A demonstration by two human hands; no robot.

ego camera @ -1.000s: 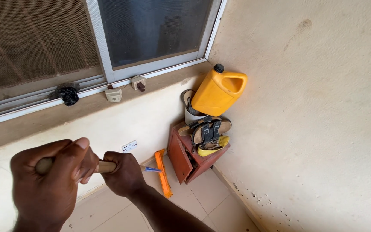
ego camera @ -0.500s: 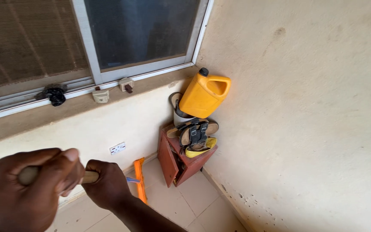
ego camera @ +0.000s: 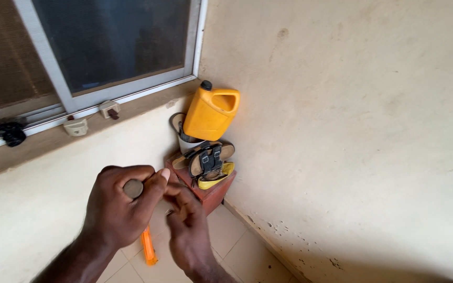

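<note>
- We hold a wooden handle (ego camera: 133,188) end-on toward us; our left hand (ego camera: 119,207) has its grip wrapped tight around the top of it.
- Our right hand (ego camera: 189,230) sits just below and beside the left one; it is blurred, so we cannot tell whether its grip closes on the handle.
- The orange head (ego camera: 148,246) of the tool lies on the tiled floor (ego camera: 226,230), low beneath the hands.
- Close ahead stands a red box (ego camera: 205,189) in the corner, bearing sandals (ego camera: 205,160) and a yellow jug (ego camera: 211,112) that leans on the wall.
- The window ledge (ego camera: 53,139) runs along the left; the plain wall (ego camera: 352,131) closes the right. Open floor shows only along the wall's foot.
- Compared with a second ago, the handle has swung from lying crosswise to pointing at us, the hands have drawn together at centre, and the corner has shifted left in our view.
</note>
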